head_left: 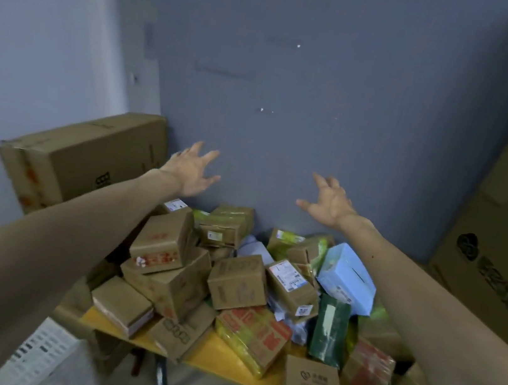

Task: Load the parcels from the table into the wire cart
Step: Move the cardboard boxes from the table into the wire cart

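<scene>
A heap of parcels covers the yellow table (215,356): several brown cardboard boxes (237,282), a light blue box (347,277), a dark green packet (329,330) and a red and yellow package (253,334). My left hand (191,170) is stretched out above the far left of the heap, fingers spread, holding nothing. My right hand (330,202) reaches over the far right of the heap, also spread and empty. Neither hand touches a parcel. The wire cart is not in view.
A grey wall (309,101) stands right behind the table. A large cardboard box (82,160) sits at the left, and big cartons (496,261) are stacked at the right. A white slatted crate (37,354) is on the floor at lower left.
</scene>
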### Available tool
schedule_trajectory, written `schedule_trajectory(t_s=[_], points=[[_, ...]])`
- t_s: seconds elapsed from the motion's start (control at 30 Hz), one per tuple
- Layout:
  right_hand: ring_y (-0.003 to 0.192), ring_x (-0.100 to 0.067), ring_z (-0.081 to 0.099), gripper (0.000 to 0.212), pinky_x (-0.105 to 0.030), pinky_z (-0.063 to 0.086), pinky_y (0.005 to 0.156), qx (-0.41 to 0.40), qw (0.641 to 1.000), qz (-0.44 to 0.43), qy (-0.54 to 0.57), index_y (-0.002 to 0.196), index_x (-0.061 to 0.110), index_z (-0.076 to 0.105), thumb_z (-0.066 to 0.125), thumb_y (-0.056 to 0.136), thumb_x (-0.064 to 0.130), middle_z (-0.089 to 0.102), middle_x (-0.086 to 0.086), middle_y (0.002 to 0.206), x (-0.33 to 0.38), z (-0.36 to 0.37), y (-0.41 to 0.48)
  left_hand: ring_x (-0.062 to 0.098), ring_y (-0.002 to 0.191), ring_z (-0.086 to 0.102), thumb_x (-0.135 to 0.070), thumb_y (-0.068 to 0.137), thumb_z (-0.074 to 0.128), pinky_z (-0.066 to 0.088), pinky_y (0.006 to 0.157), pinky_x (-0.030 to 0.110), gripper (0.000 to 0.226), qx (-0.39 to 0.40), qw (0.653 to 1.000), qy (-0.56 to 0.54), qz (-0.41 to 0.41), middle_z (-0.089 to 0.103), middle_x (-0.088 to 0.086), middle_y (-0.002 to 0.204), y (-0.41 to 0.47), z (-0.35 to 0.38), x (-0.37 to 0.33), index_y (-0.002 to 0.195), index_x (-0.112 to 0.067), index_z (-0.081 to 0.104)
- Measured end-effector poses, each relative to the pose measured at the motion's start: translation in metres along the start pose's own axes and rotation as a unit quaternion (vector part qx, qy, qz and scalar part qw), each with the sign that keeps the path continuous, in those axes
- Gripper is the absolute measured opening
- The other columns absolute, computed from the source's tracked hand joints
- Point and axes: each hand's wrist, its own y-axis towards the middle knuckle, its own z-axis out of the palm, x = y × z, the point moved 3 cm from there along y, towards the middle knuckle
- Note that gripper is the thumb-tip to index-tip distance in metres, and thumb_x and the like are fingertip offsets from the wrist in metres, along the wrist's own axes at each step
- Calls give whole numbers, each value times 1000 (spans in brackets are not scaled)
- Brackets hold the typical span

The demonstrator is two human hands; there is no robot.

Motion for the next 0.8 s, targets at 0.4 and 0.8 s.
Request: schedule_trajectory(t_s=[0.4,0.8], points=[[147,-36,19,93,-52,26,117,40,999,-10,15,157,28,9,65,87,53,10,-10,162,133,90,58,36,149,18,-52,100,44,21,120,48,66,32,998,-44,-21,6,13,164,5,28,152,157,-29,18],[148,-32,17,105,-52,27,117,153,987,-17,43,157,32,7,73,79,55,10,-5,162,191,205,88,35,150,15,-59,96,47,21,120,48,73,145,984,-90,-39,4,12,165,-3,115,230,156,-34,15]])
